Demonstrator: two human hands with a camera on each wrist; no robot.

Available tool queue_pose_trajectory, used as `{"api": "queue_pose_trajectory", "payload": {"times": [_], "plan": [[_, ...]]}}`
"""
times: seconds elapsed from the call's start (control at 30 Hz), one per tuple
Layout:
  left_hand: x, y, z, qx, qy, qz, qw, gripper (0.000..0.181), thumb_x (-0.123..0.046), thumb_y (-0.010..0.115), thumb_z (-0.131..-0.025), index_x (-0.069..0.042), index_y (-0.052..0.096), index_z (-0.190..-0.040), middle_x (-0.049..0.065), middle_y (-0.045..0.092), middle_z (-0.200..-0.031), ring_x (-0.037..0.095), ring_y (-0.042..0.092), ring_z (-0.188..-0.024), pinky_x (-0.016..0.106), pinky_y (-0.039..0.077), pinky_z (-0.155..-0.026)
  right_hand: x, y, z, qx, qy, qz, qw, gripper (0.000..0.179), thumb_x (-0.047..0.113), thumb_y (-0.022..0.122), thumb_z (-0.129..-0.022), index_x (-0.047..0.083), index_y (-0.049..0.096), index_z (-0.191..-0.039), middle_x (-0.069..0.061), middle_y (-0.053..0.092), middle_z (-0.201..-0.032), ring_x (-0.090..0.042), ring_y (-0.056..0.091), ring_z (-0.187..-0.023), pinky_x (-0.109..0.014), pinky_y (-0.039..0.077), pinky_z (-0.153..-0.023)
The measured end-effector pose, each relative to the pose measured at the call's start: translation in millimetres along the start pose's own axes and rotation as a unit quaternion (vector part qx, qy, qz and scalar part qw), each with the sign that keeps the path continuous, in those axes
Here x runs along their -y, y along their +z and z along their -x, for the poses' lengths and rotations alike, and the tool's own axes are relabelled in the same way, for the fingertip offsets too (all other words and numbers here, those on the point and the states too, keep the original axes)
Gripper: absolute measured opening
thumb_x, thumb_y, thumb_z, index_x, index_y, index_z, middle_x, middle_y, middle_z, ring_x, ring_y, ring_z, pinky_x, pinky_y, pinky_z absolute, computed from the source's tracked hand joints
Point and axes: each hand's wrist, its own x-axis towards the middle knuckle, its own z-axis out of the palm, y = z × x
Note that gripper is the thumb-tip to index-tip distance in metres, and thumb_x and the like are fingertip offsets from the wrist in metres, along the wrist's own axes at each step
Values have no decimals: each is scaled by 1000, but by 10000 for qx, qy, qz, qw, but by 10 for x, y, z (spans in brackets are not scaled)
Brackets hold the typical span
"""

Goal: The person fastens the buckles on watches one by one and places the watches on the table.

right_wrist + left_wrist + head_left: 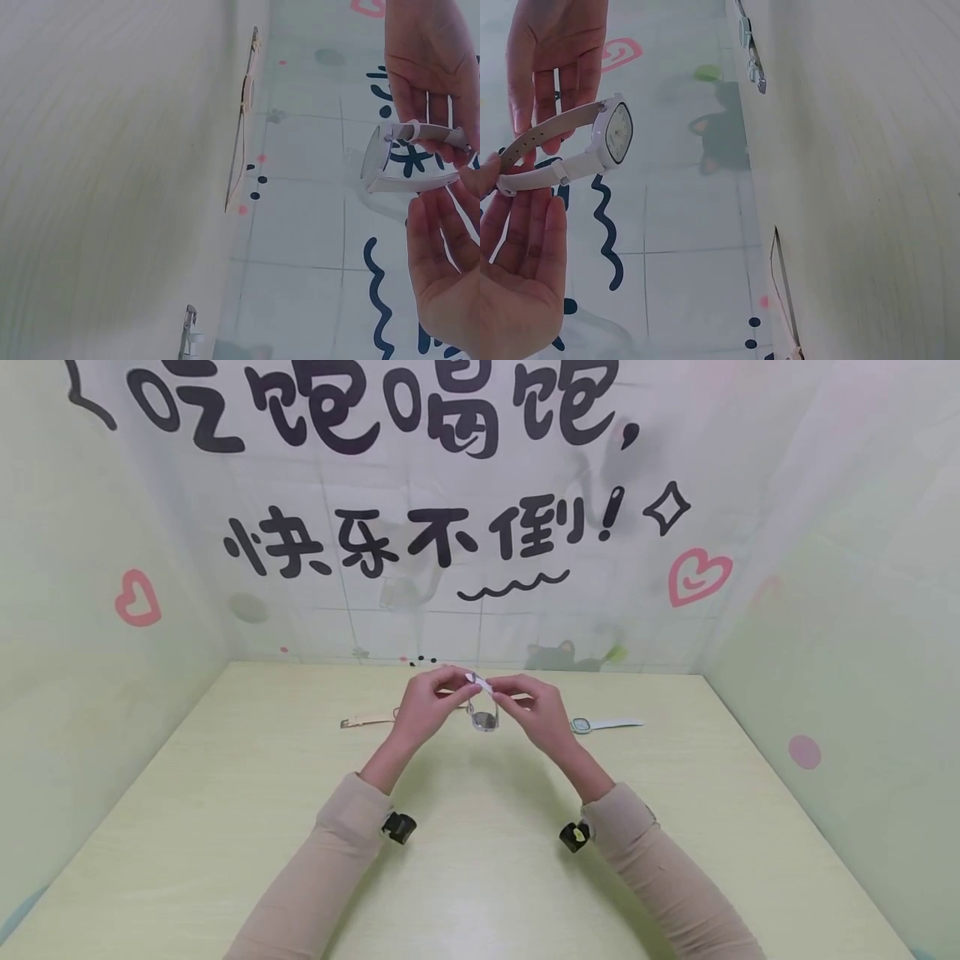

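Observation:
A white wristwatch (485,721) hangs above the table, dial lowest, its two strap ends brought together at the top. My left hand (426,706) pinches one strap end between thumb and fingers; in the left wrist view the silver-coloured buckle (505,184) is by its fingertips. My right hand (538,708) pinches the other end, the strap (555,131) with a row of holes. Both hands meet at the strap tips, and the fingers partly hide whether the buckle is fastened. The round dial (618,133) faces away from the hands.
A pink-strapped watch (367,721) lies on the table (480,877) behind my left hand, partly hidden. Past my right hand lies a pale green watch (582,725) with its strap stretched rightward. Printed wall sheets (420,627) enclose the table's back and sides.

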Motion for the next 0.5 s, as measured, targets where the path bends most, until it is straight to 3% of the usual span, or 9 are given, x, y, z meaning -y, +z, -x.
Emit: {"api": "queue_pose_trajectory", "payload": {"times": [0.27, 0.5], "plan": [[14, 40, -2, -36, -43, -179, 9998, 24, -26, 72, -93, -6, 74, -106, 14, 75, -97, 26, 72, -92, 37, 61, -83, 81, -32, -26, -164, -75, -57, 9998, 23, 13, 67, -96, 2, 71, -115, -16, 74, -112, -29, 70, -101, -39, 62, -83], [0, 70, 7, -104, 128, -359, 9992, 22, -26, 72, -93, -6, 75, -104, 12, 76, -94, 26, 73, -90, 37, 61, -84, 133, -46, -33, -188, -188, 50, 9996, 20, 12, 66, -96, 2, 71, -113, -14, 74, -110, -27, 70, -101, -37, 62, -83]]}}
